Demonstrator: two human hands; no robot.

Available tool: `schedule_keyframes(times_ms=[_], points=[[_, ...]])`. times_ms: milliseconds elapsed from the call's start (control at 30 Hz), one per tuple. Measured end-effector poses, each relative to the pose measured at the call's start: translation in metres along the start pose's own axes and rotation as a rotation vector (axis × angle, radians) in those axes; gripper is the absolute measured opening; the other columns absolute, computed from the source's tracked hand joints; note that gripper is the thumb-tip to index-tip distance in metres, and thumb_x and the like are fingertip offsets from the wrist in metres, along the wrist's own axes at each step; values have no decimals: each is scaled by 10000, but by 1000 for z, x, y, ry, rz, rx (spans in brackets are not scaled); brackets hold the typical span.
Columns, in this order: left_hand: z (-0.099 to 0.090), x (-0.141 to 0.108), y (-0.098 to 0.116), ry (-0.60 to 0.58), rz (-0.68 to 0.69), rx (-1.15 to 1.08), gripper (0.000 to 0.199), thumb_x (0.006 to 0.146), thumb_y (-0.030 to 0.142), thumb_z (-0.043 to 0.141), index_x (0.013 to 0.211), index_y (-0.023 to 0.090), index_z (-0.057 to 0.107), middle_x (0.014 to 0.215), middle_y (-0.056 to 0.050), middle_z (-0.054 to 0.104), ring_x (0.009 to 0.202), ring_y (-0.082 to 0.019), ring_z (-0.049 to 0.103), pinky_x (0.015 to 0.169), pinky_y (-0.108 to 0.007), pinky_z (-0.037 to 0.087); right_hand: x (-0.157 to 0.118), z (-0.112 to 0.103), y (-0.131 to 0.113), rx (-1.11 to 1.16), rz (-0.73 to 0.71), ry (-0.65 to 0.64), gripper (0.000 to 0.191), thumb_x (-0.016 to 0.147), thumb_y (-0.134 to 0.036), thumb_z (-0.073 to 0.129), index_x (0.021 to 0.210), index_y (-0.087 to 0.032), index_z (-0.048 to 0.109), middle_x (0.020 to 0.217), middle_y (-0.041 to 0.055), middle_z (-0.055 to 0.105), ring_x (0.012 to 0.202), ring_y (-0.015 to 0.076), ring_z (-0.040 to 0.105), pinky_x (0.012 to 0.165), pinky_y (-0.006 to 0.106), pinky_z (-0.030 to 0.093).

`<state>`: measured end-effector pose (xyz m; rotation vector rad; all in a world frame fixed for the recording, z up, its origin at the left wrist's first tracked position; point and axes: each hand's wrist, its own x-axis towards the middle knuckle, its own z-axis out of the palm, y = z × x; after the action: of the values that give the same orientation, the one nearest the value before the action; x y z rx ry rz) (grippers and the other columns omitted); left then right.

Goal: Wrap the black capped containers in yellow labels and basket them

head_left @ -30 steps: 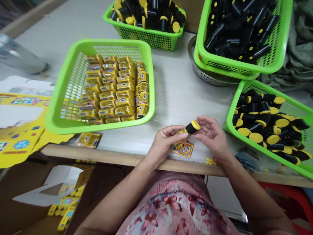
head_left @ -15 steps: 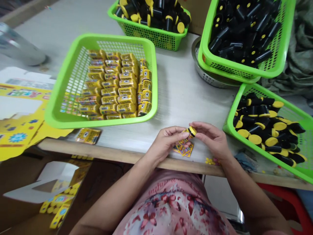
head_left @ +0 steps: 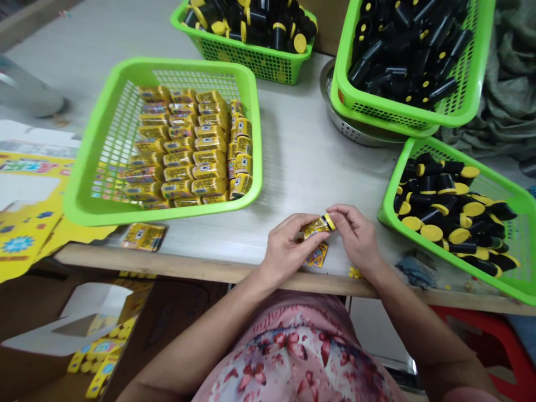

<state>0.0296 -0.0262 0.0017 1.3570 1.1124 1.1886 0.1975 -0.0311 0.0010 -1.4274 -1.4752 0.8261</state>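
My left hand point(head_left: 285, 248) is closed around a small cylindrical container point(head_left: 317, 225) with a yellow printed wrapper and a yellow cap end, tilted up to the right. My right hand point(head_left: 355, 233) pinches the cap end between thumb and fingers. Just below the container, several small printed cards point(head_left: 317, 255) lie on the table, partly covered by my left hand. Small yellow pieces point(head_left: 355, 272) sit by my right wrist. At the left, a green basket point(head_left: 161, 215) holds rows of similar yellow-wrapped containers point(head_left: 180, 159).
At the right, a green basket point(head_left: 387, 209) contains black containers with yellow caps; another green basket point(head_left: 247, 58) like it stands behind. Stacked green baskets point(head_left: 412, 114) rest over a metal colander point(head_left: 355, 131). A wrapped yellow pack point(head_left: 144, 237) and a blue cloth point(head_left: 417, 272) lie near the wooden edge.
The container has turned so its side faces up more, and my left thumb now lies along its lower side. My right fingers have drawn in on the cap end. The view has shifted slightly.
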Motion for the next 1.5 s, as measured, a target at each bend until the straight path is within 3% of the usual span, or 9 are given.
schedule_keyframes(times_ms=[100,167,267,467,633,767,1067,1333,1500], points=[[3,4,-1,61,-115,-148,275,704,312,835,923,188,723,876,-28,744,774,-156,660,761,-281,526,-2,0,1,-210,-267,-14,394,951,-488,545,1228,-209,581,1099,100,691,981,226,678,849,388,590],[3,7,0,73,-210,-310,338,656,301,869,918,186,690,838,-1,715,759,-137,650,737,-253,524,-3,3,1,-343,-494,-32,627,884,-434,662,1423,-222,421,1300,146,605,1192,293,596,990,488,538],[2,11,2,-19,-319,-500,420,586,298,916,918,182,687,792,18,698,758,-127,654,741,-229,520,-5,8,0,-435,-647,-30,744,872,-253,641,1516,-265,268,1325,133,586,1230,305,570,1021,535,516],[-5,11,5,-371,-616,-740,419,769,495,776,924,106,761,836,-105,762,778,-211,713,686,-279,546,-6,4,-5,-366,-627,-29,768,816,-138,594,1502,-242,264,1279,135,608,1165,285,623,935,486,584],[-9,13,5,-431,-627,-804,332,755,410,816,881,105,776,707,-76,743,675,-182,708,645,-249,557,-7,1,-11,-307,-685,-76,744,830,-135,610,1491,-231,281,1234,138,640,1158,273,635,933,471,594],[-11,13,4,-470,-653,-802,372,743,413,823,941,103,772,846,-119,776,719,-209,731,701,-293,582,-7,0,-12,-250,-708,-116,764,831,-146,629,1498,-240,269,1217,128,658,1129,268,648,926,473,594],[-9,12,6,-202,-655,-664,316,551,371,927,713,151,768,633,-11,703,530,-93,568,582,-224,473,-10,0,-9,-255,-628,-168,765,821,-105,599,1511,-209,285,1250,148,635,1148,264,636,962,451,571],[2,7,8,53,-388,-378,399,513,346,945,819,171,759,759,-14,741,704,-150,651,751,-296,532,-14,6,-1,-373,-649,-112,736,850,-86,527,1517,-261,270,1272,113,636,1173,277,617,977,507,557],[-5,7,6,-210,-517,-547,386,656,462,864,885,160,790,780,-49,754,713,-165,671,722,-282,518,-12,4,1,-197,-558,-119,798,825,-57,595,1521,-251,256,1288,122,628,1190,250,624,1017,477,552]])
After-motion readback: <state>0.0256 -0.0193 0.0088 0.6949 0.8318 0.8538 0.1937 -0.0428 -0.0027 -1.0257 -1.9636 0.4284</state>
